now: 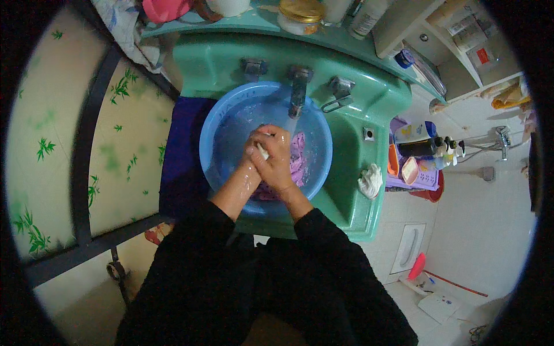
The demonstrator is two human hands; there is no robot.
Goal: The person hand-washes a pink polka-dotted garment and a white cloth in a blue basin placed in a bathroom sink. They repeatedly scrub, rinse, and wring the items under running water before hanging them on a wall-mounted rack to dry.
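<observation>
Over a blue plastic basin [207, 149], my left hand [255, 140] and my right hand [279, 158] are wet and pressed together. Between them they squeeze a small white cloth [262, 151], mostly hidden by the fingers. Water [292, 126] runs from the metal faucet [298, 97] just beyond my knuckles. Below my hands, a pink-purple cloth with dark spots [297, 160] lies in the basin's water, partly covered by my right wrist. The basin rests in a green sink [346, 181]. A bunched white cloth [370, 181] sits on the sink's right ledge.
Two tap handles [254, 67] [342, 86] flank the faucet. A glass shelf [255, 25] above the sink bears a gold-lidded jar [301, 15]. To the right, a purple rack [426, 179] holds several bottles. Frosted panels [125, 142] stand at left.
</observation>
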